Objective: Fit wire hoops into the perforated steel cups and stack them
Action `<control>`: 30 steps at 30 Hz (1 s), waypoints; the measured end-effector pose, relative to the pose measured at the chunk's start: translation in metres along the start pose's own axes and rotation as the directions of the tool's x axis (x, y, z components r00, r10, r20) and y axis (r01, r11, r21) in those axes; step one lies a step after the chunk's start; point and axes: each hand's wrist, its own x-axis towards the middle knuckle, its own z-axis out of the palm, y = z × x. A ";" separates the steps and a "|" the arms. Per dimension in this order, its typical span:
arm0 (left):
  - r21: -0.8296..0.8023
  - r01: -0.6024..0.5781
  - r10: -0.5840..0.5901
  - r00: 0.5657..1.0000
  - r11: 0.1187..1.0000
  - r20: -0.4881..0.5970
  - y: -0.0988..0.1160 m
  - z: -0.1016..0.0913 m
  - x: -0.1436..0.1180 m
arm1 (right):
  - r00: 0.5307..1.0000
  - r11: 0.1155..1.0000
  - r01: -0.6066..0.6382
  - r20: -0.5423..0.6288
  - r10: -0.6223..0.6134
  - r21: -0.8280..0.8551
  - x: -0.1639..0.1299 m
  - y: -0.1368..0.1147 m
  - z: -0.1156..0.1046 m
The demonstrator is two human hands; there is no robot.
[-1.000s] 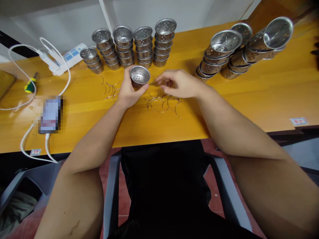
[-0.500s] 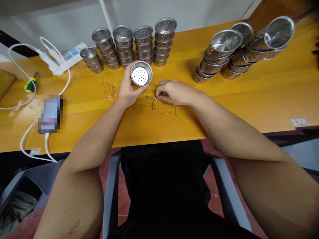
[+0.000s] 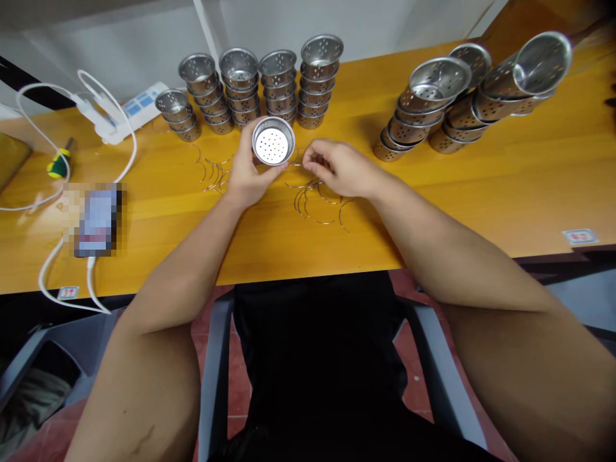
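we are holding a small metal cup with a holed bottom in our left hand, just above the middle of the yellow table, its open mouth tipped toward us. the fingers of that hand are wrapping around the cup's side and gripping it. our right hand is hovering just beside the cup, its fingers pinched together over a thin bent wire; whether they are really gripping it we cannot tell. under and near that hand a scatter of curved wires is lying on the table, and a smaller bunch of wires is lying to the left. behind the cup, upright stacks of cups are standing in a row, and leaning stacks of cups are lying to the right. a white power strip, a white cable, a screwdriver and a phone are sitting at the far left.
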 end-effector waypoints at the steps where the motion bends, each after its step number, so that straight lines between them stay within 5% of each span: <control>1: -0.001 0.009 -0.009 1.000 1.000 0.002 0.001 0.000 0.000 | 1.000 1.000 -0.015 -0.019 0.015 0.007 0.000 0.000 0.000; 20: -0.132 0.073 -0.074 0.997 0.989 0.002 -0.007 0.010 -0.003 | 0.992 0.977 -0.061 -0.093 0.081 0.203 0.007 0.013 0.011; 30: -0.295 0.127 -0.125 0.992 0.947 0.026 -0.044 0.014 -0.002 | 0.987 0.919 -0.118 -0.060 0.151 0.376 0.006 0.008 0.010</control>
